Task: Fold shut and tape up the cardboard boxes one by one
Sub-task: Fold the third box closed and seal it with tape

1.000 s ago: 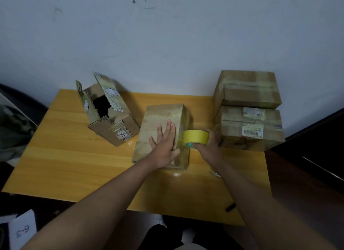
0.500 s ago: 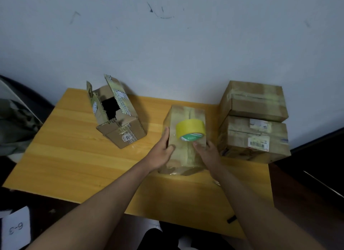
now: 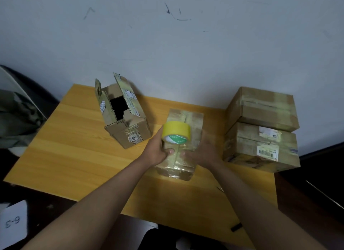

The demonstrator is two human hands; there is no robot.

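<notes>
Centrally on the wooden worktop (image 3: 74, 156) stands the box being taped (image 3: 183, 138), its closed top crossed by glossy clear tape. The left hand (image 3: 158, 151) wraps its near left edge, thumb on the top face; its grip is closed on the box, and the fingers on the far side are hidden. The right hand (image 3: 202, 153) lies against the box's near right part; whether its grip is pinching tape, clasping the box or merely resting flat cannot be told, since the fingertips blur into the shiny film. A yellow tape roll (image 3: 176, 132) sits at the box's top, just above the left thumb; whether it rests on the box or is supported by a finger is not discernible.

To the left, near but apart, an open box (image 3: 126, 125) lies tilted with flaps raised and a dark interior. To the right, two sealed boxes are stacked: the upper box (image 3: 264, 108) on the lower box (image 3: 260, 149), the latter bearing a barcode label too small to read. A small dark object (image 3: 236, 227) lies at the worktop's near edge, unidentifiable. At lower left a white card (image 3: 14, 223) marked "6-3" is cut off by the frame.
</notes>
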